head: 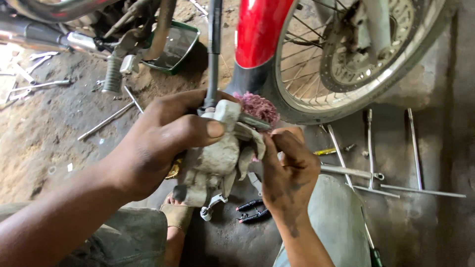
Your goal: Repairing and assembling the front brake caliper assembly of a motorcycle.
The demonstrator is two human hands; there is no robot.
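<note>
Grimy metal motorcycle part (217, 163) held over the floor (59, 128).
The left hand (158, 143) is clamped around it; the right hand (289, 168) pinches its edge. The spoked wheel (346, 54) stands just behind, T-handle wrenches (391, 188) lie right, pliers (252, 210) below.

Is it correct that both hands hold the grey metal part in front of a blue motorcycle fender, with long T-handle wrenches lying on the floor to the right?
Only the colour is wrong. The head view shows the fender is red, not blue. Both the left hand and right hand hold the grey metal part, and T-handle wrenches lie on the right.
</note>
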